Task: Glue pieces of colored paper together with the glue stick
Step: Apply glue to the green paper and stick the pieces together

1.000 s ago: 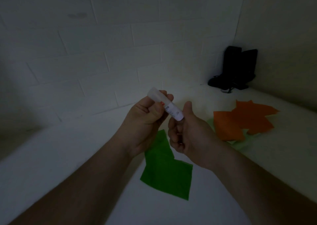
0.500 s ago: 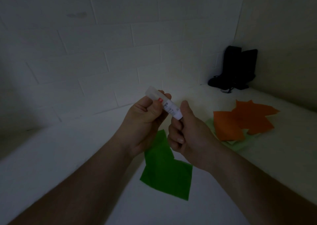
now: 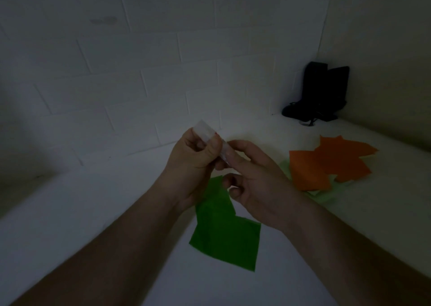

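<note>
Glue stick (image 3: 207, 132) gripped in curled left hand (image 3: 191, 163) above bench (image 3: 93, 212), right hand (image 3: 254, 182) fingers pinching its lower end, apparently uncapping or twisting; green paper (image 3: 226, 235) mid-bench and orange paper (image 3: 331, 163) toward right edge lie apart, nothing glued yet.

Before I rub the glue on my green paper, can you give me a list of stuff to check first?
1. Glue stick held firmly: ok, the left hand has its grip round the tube.
2. Cap off: cannot tell, the right hand pinches the lower end and hides it.
3. Green paper lying flat on the table, ready for glue: ok.
4. Green paper held steady: not ok, both hands are busy with the stick.
5. Orange paper within sight to stick on: ok, it lies to the right on a pale green sheet.
6. Light good enough to see the glue: not ok, the scene is dim.
</note>
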A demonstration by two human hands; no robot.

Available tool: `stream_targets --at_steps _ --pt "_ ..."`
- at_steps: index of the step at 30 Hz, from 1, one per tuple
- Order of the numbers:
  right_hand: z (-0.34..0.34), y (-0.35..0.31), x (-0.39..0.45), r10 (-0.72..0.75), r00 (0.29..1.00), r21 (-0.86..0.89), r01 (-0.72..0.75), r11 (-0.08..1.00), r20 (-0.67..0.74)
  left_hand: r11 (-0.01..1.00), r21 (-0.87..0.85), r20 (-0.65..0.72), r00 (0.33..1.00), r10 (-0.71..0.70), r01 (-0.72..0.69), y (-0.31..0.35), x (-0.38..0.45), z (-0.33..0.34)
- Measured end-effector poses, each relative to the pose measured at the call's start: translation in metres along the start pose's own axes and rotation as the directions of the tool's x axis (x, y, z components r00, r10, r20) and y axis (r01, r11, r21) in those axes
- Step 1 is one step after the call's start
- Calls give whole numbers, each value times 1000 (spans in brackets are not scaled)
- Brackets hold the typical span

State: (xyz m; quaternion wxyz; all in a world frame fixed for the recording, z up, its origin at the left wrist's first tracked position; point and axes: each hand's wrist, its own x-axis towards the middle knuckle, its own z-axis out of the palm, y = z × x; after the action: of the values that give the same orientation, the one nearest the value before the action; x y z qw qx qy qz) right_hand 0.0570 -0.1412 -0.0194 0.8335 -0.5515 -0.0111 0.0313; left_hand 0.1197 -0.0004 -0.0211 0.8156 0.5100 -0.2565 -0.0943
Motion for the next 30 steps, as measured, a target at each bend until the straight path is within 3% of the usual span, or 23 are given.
stream_targets --at_steps 2,5,8,11,14,16,20,26,28,30 --pt "-1 -3 2 0 999 71 2 997 -32 997 71 -10 1000 -8 9 -1 -3 0" --pt "-10 -12 8 43 994 231 -18 973 -103 882 466 -134 991 -9 71 7 -7 -4" --pt "-22 -15 13 101 979 294 -45 955 -179 581 797 -66 980 -189 166 29 -11 -8" --pt "-28 -11 15 128 971 260 -73 963 -201 267 961 55 894 -445 74 47 -27 6" --pt "-28 -10 14 135 976 254 -88 963 -173 -52 993 62 832 -551 -108 42 -48 15" --pt "-25 -11 12 135 979 245 -95 965 -151 -132 983 30 816 -577 -130 36 -56 13" --pt "-23 -13 6 125 984 198 -97 975 -130 -182 961 64 807 -587 -208 29 -62 5" --pt "-26 -15 6 143 978 202 -112 973 -150 -200 883 179 698 -693 -425 24 -78 -3" --pt "-27 -14 9 144 978 196 -113 974 -152 -35 906 286 671 -684 -422 30 -83 -7" --pt "-28 -13 11 143 978 196 -112 974 -150 262 902 431 743 -512 -343 37 -79 -19"
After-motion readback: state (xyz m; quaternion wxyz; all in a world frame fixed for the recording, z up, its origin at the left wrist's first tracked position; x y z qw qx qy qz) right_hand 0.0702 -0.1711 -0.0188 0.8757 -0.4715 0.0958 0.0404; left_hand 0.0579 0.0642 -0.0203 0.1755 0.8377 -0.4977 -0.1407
